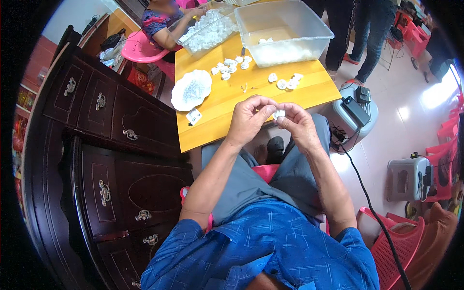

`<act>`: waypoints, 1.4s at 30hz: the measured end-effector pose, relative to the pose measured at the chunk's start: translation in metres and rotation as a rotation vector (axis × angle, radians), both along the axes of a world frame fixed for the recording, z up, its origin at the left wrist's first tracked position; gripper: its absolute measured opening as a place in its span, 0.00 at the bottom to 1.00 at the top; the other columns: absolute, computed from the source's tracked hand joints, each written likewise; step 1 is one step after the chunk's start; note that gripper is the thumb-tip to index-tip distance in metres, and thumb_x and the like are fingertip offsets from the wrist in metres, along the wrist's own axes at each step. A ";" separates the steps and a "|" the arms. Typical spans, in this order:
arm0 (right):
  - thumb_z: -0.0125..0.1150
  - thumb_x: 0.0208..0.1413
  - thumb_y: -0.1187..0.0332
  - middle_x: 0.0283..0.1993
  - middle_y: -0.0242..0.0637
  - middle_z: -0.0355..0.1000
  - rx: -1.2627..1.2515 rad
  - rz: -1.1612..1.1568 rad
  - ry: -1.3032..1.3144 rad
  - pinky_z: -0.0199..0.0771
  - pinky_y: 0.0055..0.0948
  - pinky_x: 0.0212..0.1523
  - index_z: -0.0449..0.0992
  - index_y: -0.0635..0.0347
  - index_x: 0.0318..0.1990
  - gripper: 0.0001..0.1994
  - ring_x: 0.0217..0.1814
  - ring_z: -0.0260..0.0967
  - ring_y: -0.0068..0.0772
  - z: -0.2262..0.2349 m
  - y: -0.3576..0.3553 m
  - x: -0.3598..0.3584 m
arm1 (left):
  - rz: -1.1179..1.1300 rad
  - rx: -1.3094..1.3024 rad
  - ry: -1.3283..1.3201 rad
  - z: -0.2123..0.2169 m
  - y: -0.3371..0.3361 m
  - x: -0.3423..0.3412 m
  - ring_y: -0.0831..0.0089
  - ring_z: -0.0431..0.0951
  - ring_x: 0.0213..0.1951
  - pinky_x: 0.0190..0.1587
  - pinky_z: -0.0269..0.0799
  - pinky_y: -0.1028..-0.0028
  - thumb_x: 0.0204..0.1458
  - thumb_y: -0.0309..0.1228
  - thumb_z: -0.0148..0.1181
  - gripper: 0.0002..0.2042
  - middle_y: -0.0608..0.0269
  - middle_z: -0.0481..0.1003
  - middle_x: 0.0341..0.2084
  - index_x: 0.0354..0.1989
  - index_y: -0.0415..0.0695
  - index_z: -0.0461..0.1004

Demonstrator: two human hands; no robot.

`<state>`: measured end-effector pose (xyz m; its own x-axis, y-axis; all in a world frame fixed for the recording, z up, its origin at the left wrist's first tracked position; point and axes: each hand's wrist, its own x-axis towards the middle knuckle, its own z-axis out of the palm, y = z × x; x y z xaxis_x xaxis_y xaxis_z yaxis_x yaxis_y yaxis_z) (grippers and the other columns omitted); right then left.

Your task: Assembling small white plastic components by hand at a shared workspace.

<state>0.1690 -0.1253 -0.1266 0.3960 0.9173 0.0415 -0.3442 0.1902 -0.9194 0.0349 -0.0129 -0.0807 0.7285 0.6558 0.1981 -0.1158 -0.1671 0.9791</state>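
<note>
Over the near edge of the yellow wooden table (217, 121), my two hands meet around a small white plastic part (278, 114). My left hand (251, 121) pinches it from one side with thumb and forefinger. On the other side my right hand (299, 127) grips it the same way, and the fingers hide much of its shape. Just beyond lie a few round white parts (291, 83). More white parts (227, 67) are scattered farther left. A white scalloped dish (180, 103) holds many tiny silvery pieces. Beside it rests a small white card-like piece (193, 116).
Two clear plastic bins stand at the table's far side: one (323, 36) with white parts, one (192, 52) heaped with translucent pieces. A person (159, 26) sits beyond. A dark wooden cabinet (125, 169) flanks my left. A grey box (360, 118) with a black cable stands right.
</note>
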 end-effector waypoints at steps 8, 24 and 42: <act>0.60 0.62 0.75 0.40 0.29 0.76 0.018 0.016 -0.059 0.72 0.18 0.39 0.73 0.61 0.56 0.15 0.39 0.72 0.17 0.001 -0.001 -0.001 | -0.016 0.093 0.042 -0.006 0.004 -0.002 0.82 0.76 0.36 0.42 0.74 0.79 0.59 0.26 0.63 0.06 0.67 0.80 0.34 0.40 0.37 0.80; 0.62 0.63 0.74 0.41 0.28 0.76 0.020 -0.002 -0.096 0.73 0.18 0.41 0.74 0.65 0.59 0.17 0.40 0.72 0.15 -0.001 -0.001 0.000 | 0.016 0.112 0.032 -0.001 0.004 -0.004 0.82 0.76 0.36 0.42 0.74 0.78 0.59 0.25 0.62 0.06 0.67 0.80 0.33 0.40 0.37 0.81; 0.61 0.63 0.73 0.45 0.31 0.78 0.045 0.016 -0.128 0.76 0.20 0.44 0.73 0.65 0.60 0.18 0.42 0.74 0.18 -0.002 -0.001 0.000 | -0.028 0.275 0.025 0.012 0.002 -0.005 0.74 0.78 0.33 0.38 0.73 0.74 0.55 0.22 0.61 0.04 0.61 0.78 0.30 0.35 0.35 0.81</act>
